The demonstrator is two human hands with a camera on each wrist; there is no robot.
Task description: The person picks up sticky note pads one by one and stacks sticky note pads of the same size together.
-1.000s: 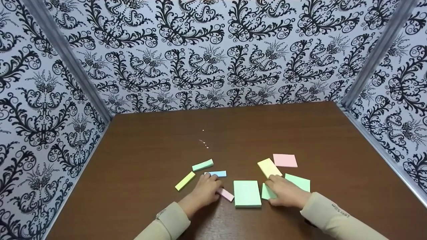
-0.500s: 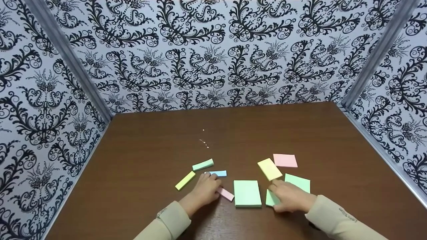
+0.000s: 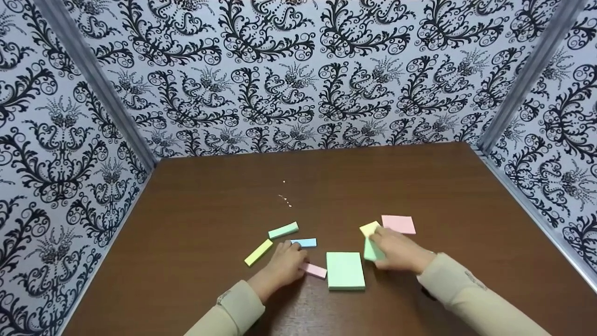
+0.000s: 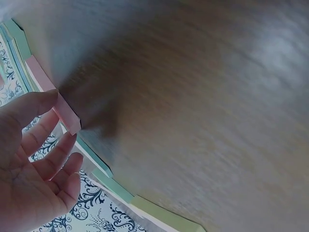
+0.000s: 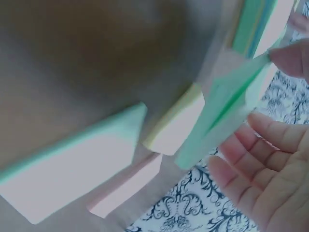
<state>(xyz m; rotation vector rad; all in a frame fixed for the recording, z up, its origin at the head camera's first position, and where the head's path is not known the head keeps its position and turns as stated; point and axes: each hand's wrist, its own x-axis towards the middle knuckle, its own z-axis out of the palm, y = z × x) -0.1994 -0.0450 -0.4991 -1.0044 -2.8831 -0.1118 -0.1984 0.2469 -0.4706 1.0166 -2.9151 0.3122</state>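
My left hand pinches a pink strip of sticky notes between thumb and fingers, low at the table. Just beyond that hand lies a blue strip, partly covered by the fingers. My right hand grips a small green sticky note pad by its edge, and its sheets spread slightly apart. The held pad partly covers a yellow pad behind it. Between the hands sits a thick square stack of sticky notes, green on top, with coloured layers along its side in the right wrist view.
A pink pad lies beyond my right hand. Another green pad is mostly hidden by that hand in the head view. Green and yellow strips lie at the left. Patterned walls enclose the brown table.
My right hand first drew slightly back, then moved forward and left with the green pad, over part of the yellow one. The pink strip in my left hand has turned slightly.
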